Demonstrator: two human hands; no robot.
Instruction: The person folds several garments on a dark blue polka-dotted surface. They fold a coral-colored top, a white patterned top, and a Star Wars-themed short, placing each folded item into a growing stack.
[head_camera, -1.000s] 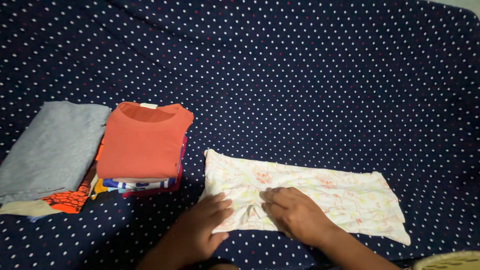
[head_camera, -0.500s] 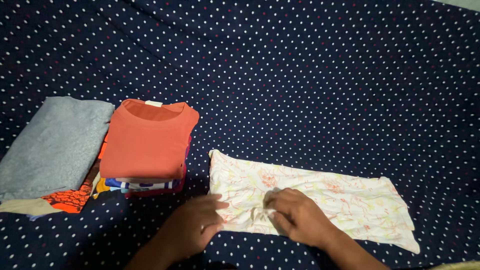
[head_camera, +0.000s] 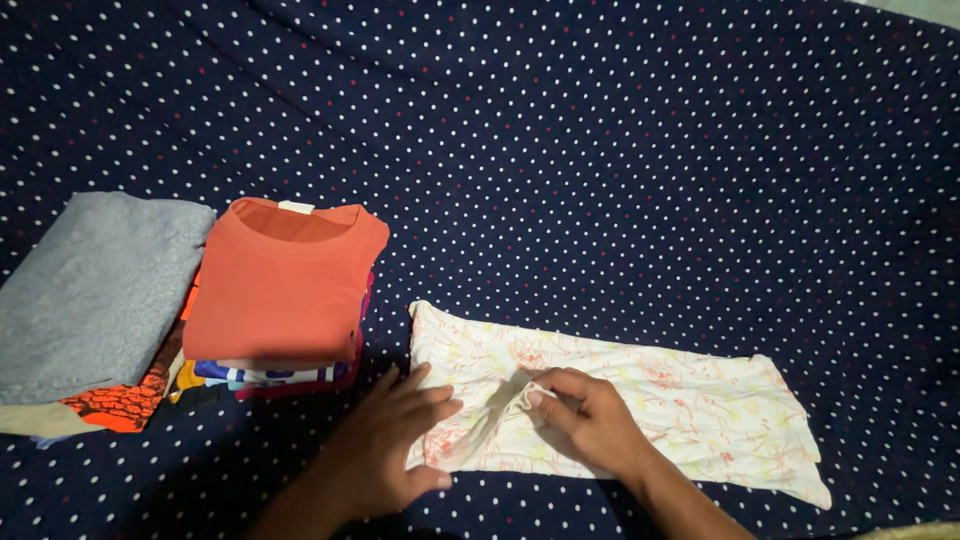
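— What is the white garment under the left hand and right hand made of?
— Thin, soft cloth, matt, with a pale orange and green print; it creases where the fingers pinch it.
— And the spread beneath it?
— Woven cloth too, dark navy with small white and red dots, matt, lightly rumpled towards its far edge.
— The piles near its left edge?
— All fabric. The orange shirt on top looks like smooth matt knit with a ribbed neckband. The grey piece looks coarser and fuzzier, almost towel-like.
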